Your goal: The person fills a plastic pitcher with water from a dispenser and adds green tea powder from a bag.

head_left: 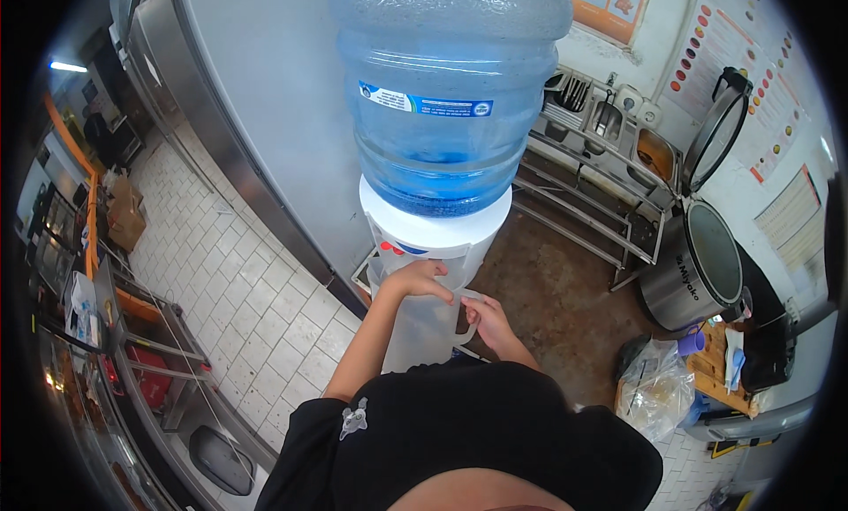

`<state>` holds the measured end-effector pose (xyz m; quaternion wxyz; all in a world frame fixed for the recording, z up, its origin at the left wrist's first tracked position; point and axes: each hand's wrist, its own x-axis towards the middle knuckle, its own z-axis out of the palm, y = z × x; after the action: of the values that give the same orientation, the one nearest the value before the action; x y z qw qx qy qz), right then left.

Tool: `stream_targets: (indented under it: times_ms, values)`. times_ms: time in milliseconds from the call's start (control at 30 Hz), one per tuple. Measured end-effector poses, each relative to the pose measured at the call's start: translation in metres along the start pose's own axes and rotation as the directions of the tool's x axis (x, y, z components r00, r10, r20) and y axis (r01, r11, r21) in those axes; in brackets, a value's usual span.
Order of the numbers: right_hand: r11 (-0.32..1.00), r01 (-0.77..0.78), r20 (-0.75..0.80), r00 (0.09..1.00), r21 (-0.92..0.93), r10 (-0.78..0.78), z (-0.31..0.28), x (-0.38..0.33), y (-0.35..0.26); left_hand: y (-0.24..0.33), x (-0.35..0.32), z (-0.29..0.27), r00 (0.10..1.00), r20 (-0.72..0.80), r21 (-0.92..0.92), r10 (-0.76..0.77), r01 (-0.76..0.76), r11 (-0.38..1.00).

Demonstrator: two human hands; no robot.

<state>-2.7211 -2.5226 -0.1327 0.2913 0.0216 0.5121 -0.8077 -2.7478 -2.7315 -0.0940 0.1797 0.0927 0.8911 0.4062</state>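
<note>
A translucent plastic pitcher (415, 333) stands upright in front of me, just below the front of a white water dispenser (477, 237). My right hand (491, 324) has its fingers curled at the top of the pitcher's handle. Over the pitcher's rim, against the dispenser's front, is my left hand (419, 281); its thumb and fingers are spread apart, and I see nothing between them. The dispenser's tap is hidden behind this hand. A large clear blue water bottle (442, 144) sits upside down on the dispenser, with water inside.
Left of the dispenser rises a grey steel cabinet (274, 96). A metal rack with trays (609, 127) runs along the right wall. Beside it stands a big steel cooker (676, 277) with its lid raised. A plastic bag (658, 392) and a purple cup (692, 341) are at the lower right.
</note>
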Motion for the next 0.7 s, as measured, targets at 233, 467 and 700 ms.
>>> stream_targets:
  times_ms: [233, 467, 700]
  values:
    - [1.0, -0.008, 0.031, 0.999, -0.011, 0.009, -0.003, -0.0002, 0.001, 0.0093, -0.0065, -0.0033, 0.997, 0.061, -0.095, -0.043, 0.049, 0.994]
    - [1.0, -0.016, 0.021, 1.0, -0.008, 0.016, -0.0001, -0.0017, 0.0035, 0.0078, -0.0078, -0.0038, 0.994, 0.081, -0.095, -0.073, 0.08, 0.992]
    - [1.0, -0.02, 0.008, 1.0, -0.014, 0.02, 0.0017, -0.0013, -0.0002, 0.0029, 0.0009, -0.0047, 0.99, 0.126, -0.091, -0.063, 0.075, 0.993]
